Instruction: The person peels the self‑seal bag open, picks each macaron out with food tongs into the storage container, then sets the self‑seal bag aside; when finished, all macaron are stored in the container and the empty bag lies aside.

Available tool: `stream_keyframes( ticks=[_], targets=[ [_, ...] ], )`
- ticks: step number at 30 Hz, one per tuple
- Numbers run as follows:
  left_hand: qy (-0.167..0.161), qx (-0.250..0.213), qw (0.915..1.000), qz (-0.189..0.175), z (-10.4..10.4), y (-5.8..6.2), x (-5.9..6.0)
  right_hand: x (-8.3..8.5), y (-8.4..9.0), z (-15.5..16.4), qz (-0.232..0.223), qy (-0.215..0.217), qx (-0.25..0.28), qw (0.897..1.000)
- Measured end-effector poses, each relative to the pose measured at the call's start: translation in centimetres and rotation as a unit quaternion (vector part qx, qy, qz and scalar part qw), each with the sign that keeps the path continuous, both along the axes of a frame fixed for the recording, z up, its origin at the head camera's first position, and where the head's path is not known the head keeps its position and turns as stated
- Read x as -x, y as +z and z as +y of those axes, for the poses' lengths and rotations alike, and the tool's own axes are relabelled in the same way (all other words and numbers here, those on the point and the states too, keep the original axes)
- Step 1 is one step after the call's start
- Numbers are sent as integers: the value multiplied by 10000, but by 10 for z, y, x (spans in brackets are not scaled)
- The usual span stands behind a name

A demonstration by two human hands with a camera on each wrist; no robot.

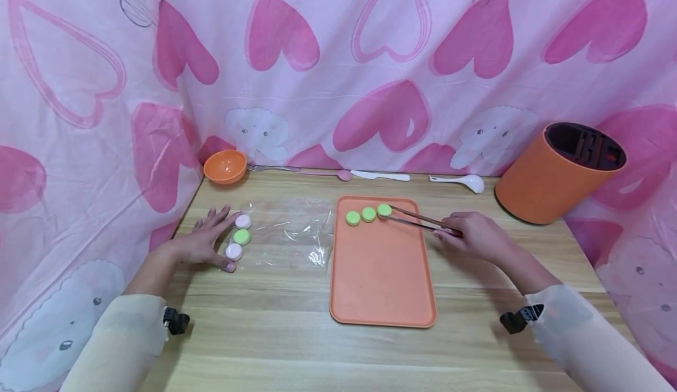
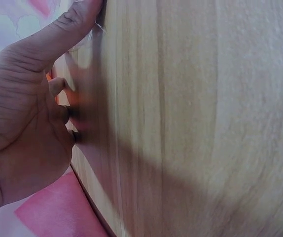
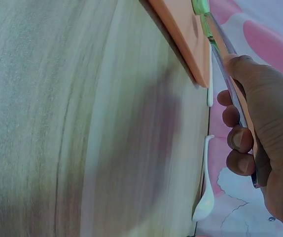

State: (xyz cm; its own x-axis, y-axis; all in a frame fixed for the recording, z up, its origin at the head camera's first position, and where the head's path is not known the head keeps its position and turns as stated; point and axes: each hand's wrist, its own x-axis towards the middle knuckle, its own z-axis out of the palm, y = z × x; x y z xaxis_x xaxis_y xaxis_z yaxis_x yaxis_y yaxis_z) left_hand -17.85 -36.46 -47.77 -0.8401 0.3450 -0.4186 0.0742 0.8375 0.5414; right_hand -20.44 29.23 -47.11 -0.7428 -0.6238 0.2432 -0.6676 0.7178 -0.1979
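My right hand [image 1: 473, 234] grips a pair of metal tongs [image 1: 423, 220], whose tips lie on either side of a green macaron-like disc [image 1: 384, 210] at the top of the orange tray [image 1: 383, 274]. Two more green discs, one in the middle [image 1: 368, 214] and one at the left [image 1: 352, 218], sit beside it in a row. My left hand [image 1: 203, 242] is spread on the table, fingertips and thumb at the left end of a clear plastic packet [image 1: 288, 233]. Beside these fingers a white disc [image 1: 243, 221], a green disc [image 1: 241, 237] and another white disc [image 1: 234, 252] form a column.
At the back left stands an orange bowl [image 1: 225, 167]. A fork [image 1: 272, 168], a pink spoon [image 1: 344, 175], a white knife [image 1: 381, 176] and a white ladle [image 1: 460, 182] lie along the back edge. An orange utensil holder [image 1: 557, 174] stands at the back right, before the heart-patterned curtain.
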Motion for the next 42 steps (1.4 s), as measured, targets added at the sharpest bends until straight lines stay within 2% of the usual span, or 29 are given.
stream_keyframes(
  ticks=[6,11,17,23,28,36,42],
  targets=[
    [52,16,10000,-33,0,-1,0,-1,-5,-1,33,31,-28,10000],
    [104,32,9999,-71,0,-2,1,-2,-9,-1,-75,-122,-115,9998],
    [92,116,9999,-62,-1,-2,1,-4,-9,0,-167,-350,-132,9992],
    [91,83,9999,-90,-1,-4,2,-6,-5,-1,-66,-373,28,9993],
    [91,40,9999,-98,0,-3,2,-3,-2,-15,11,-157,14,9999],
    [114,97,9998,-153,0,-3,2,-3,-1,-58,-190,186,-99,9996],
    [105,102,9998,-121,1,0,2,-2,-3,-88,-76,535,-77,9985]
  ],
)
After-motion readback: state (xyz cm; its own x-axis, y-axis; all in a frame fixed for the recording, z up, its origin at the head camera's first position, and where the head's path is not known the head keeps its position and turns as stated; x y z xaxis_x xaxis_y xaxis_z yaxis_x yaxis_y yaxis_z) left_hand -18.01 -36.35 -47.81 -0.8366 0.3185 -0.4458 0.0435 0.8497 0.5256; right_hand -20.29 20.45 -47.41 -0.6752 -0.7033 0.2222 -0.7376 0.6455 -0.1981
